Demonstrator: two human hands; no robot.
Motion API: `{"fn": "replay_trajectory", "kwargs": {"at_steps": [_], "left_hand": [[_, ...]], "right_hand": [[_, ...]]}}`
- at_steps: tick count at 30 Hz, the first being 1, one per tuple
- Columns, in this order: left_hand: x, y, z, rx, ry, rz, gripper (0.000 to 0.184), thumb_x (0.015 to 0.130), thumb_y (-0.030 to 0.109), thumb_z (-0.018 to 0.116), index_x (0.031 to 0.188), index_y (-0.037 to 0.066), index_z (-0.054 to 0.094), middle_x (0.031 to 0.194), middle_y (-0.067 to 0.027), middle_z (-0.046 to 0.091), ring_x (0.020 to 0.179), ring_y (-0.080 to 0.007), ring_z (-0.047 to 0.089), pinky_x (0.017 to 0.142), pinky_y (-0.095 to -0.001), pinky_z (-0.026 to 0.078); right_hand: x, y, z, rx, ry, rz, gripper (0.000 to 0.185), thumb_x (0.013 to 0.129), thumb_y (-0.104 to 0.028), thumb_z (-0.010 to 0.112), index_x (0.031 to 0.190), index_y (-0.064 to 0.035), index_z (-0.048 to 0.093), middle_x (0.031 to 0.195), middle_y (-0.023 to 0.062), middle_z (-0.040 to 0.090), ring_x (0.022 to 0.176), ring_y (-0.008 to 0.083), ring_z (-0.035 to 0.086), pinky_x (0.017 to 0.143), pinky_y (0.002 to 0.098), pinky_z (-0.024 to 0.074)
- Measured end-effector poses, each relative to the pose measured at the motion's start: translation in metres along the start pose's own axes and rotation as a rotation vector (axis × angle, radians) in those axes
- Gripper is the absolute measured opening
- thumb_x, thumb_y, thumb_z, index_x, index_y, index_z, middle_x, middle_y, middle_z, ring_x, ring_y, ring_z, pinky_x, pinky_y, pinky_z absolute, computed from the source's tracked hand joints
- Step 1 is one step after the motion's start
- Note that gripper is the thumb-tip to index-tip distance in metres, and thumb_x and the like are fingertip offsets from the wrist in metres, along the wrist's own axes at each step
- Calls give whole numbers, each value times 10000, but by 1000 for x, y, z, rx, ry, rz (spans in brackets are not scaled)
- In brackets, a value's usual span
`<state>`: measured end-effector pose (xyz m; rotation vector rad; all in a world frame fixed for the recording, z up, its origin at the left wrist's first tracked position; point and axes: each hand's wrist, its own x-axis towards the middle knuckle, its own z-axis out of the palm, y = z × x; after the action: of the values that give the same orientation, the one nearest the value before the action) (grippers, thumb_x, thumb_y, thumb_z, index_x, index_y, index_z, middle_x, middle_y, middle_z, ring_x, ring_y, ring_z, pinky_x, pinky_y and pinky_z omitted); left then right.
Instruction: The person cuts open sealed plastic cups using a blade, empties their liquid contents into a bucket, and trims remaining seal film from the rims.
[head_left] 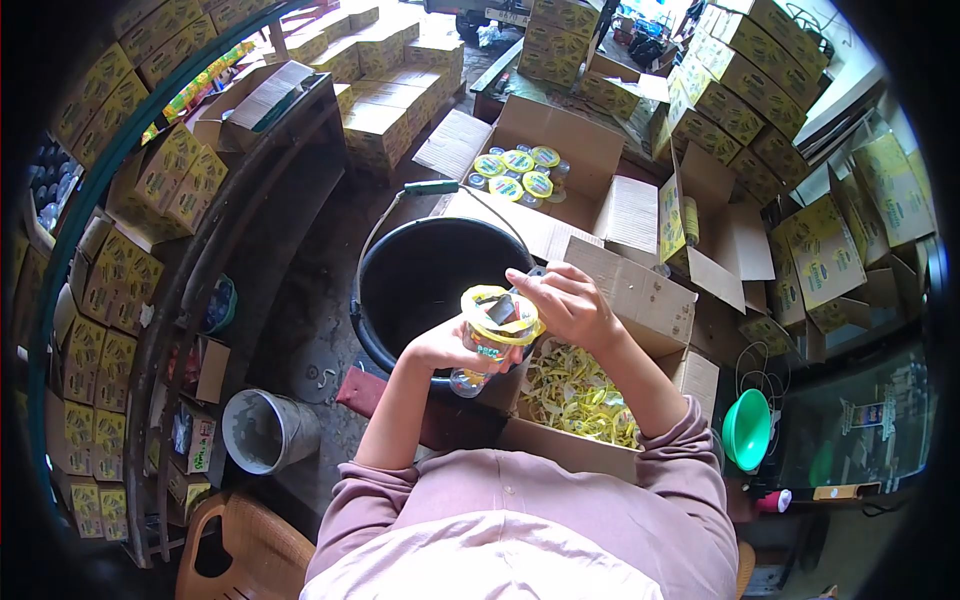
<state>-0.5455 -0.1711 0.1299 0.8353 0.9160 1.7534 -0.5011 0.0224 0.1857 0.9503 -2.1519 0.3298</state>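
Note:
My left hand [445, 345] is wrapped round a clear plastic cup [500, 345] with a torn yellow lid rim, held over the near right edge of a big black bucket [415, 275]. Another clear cup [468, 382] shows just below it. At the cup's upper right, my right hand [565, 305] has its fingers pinched together near the rim; a small dark item shows at the fingertips, too unclear to name. Under my right forearm, an open carton [560, 443] holds many yellow lid strips [582, 395].
Beyond the bucket stands an open carton [590, 135] of yellow-lidded cups [520, 170]. A grey bucket [262, 432] and an orange chair [250, 555] are at left. At right are a green bowl [747, 430] and opened boxes [725, 235]. Stacked cartons [385, 110] stand behind.

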Motion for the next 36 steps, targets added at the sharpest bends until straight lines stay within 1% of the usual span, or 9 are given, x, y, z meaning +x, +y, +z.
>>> {"fn": "replay_trajectory", "kwargs": {"at_steps": [3,9,13,16,22,25,27,31,36], "left_hand": [[-1,1,-2,7,-91,11,366,687,105,677,1014,25,533,889,-78,603,737,-105,573,649,-243,484],[0,-10,-6,-146,-179,19,480,662,116,690,1072,-9,474,861,-108,593,673,-136,572,566,-248,476],[2,-17,-1,-400,-297,39,542,649,136,689,1090,-38,425,818,-129,575,610,-155,551,526,-253,460],[2,-25,1,-548,-357,63,548,646,138,678,1085,-51,409,797,-147,557,577,-169,535,508,-274,449],[9,-40,9,-903,-612,22,535,644,120,664,1065,-71,396,770,-175,538,558,-191,531,494,-301,427],[18,-46,20,-1070,-785,-30,518,644,115,687,1030,-68,393,744,-175,542,570,-200,551,508,-304,425],[23,-50,29,-1157,-864,-13,517,656,137,708,1010,-69,392,736,-173,546,554,-195,549,506,-299,433],[27,-56,35,-1144,-830,-43,570,664,187,688,1066,-75,381,776,-155,549,454,-142,503,448,-267,396],[28,-68,38,-990,-700,-245,641,655,203,723,1129,-33,362,814,-160,534,555,-165,525,471,-280,404]], "right_hand": [[-2,-1,3,-2,7,-11,533,670,-71,630,1193,-14,542,640,-18,531,626,124,547,733,277,486],[2,-5,3,18,11,-21,506,681,-81,631,1177,-16,553,685,-17,561,638,113,558,734,276,484],[4,-7,2,25,5,-40,468,693,-86,623,1152,-15,566,730,-13,587,642,107,561,731,277,484],[5,-8,0,20,-33,-59,372,705,-62,682,1060,11,596,894,39,660,667,113,610,686,273,471],[3,-12,-3,4,15,-72,348,725,-72,684,1054,-10,592,880,38,667,682,125,625,693,281,473],[-4,-17,-5,-6,69,-72,389,711,-87,613,1090,-9,582,869,10,641,711,113,593,734,287,488],[-10,-21,-9,-53,78,-48,359,706,-87,620,1063,-50,603,837,-3,633,726,118,596,739,281,480],[-25,-27,-28,-148,52,42,280,694,-65,627,972,-95,640,777,-15,613,717,118,591,734,284,471],[-61,-44,-42,-191,137,281,129,675,-29,644,780,-104,645,714,-9,597,649,143,562,694,302,459]]}}
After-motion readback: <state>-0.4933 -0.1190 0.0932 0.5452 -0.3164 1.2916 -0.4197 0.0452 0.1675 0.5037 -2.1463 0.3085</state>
